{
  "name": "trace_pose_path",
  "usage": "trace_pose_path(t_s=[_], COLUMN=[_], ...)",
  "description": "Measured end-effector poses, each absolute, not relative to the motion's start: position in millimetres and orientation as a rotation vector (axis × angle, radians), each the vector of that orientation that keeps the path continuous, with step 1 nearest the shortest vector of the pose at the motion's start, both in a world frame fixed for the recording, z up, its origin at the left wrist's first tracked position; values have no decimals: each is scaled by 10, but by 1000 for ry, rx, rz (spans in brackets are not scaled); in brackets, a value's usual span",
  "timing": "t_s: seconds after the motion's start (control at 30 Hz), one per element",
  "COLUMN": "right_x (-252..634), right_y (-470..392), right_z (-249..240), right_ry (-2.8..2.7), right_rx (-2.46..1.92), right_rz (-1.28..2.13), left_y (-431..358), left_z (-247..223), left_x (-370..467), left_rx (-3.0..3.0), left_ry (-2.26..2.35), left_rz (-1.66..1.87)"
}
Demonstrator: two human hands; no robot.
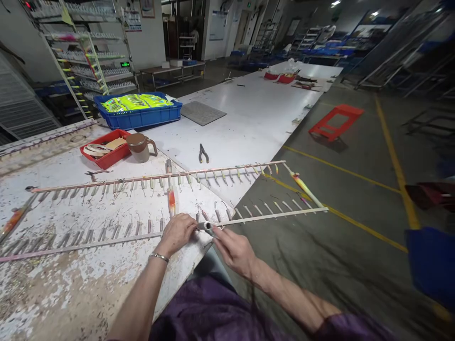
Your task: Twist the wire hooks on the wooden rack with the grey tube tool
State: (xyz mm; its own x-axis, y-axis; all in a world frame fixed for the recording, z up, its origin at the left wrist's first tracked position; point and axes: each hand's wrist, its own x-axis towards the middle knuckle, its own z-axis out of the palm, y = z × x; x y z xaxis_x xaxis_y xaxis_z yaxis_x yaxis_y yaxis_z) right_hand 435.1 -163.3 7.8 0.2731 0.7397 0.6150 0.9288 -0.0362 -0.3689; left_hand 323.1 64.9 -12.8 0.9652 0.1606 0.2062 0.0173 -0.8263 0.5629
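A long frame of two thin rails (280,217), with several small clip-like pieces bearing hooks along both, lies across the table and reaches past its right edge. At the near rail, my left hand (178,232) has its fingers bent together; what they pinch is hidden. Just right of it, my right hand (236,250) grips a short grey tube-like piece (207,226) with a dark round opening, held against the near rail. An orange-and-yellow painted crossbar (171,201) joins the rails just beyond my left hand. Black-handled pliers (203,154) lie beyond the far rail.
A blue crate (142,117) of bright yellow packs stands at the back left, near a red tray (105,150) and a lidded brown mug (139,148). A grey mat (202,113) lies behind. A red stool (336,122) is on the floor to the right.
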Motion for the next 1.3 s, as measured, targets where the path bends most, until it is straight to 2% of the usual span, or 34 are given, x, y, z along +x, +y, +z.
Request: trace_pose_path(t_s=[0.23,0.47,0.63,1.1,1.3], right_x=[4357,4451,4480,4467,4458], right_y=[-1637,-1654,-1634,-1631,-1622], right_z=[189,153,138,75,81], right_ry=[-1368,-1488,-1496,-1552,-1524], right_rx=[-1714,-1798,-1728,-1869,-1767], right_rz=[-381,-340,-451,-282,-366], left_y=[650,661,677,671,677], left_z=[-140,-93,-84,-78,-79], left_x=[3233,3228,3227,3211,3205], left_rx=[2490,2440,2436,2424,2467], left_ry=[137,154,146,174,164], left_rz=[374,367,356,310,307])
